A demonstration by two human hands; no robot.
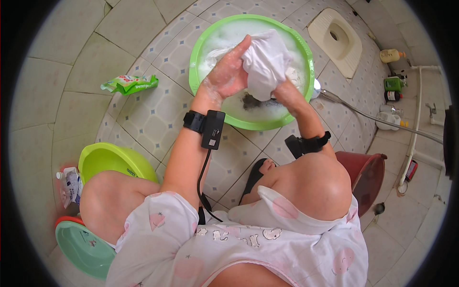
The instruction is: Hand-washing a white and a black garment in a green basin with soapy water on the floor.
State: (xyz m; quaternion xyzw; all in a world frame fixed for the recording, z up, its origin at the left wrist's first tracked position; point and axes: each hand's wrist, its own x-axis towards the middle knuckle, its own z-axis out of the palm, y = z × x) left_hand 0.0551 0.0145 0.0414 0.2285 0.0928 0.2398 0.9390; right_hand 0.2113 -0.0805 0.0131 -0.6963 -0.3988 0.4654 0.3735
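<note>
A wet white cloth (267, 62) is bunched between my two hands above a light green basin (192, 71) of foamy water. My left hand (228, 74) grips its left side, thumb pointing up and suds on the palm and wrist. On the lower right side, my right hand (288, 95) is closed on the same cloth, its fingers mostly hidden by the fabric. More white fabric (215, 56) lies in the suds beside my left hand. Something dark (253, 101) shows through the water below the cloth; its kind is unclear.
A green detergent bag (131, 84) lies left of the basin. To its right are a shower head (316, 89) with hose and a squat toilet (337, 38). Several bottles (393, 84) line the right wall. Yellow-green (103, 158), teal (79, 251) and red (366, 179) tubs stand near my knees.
</note>
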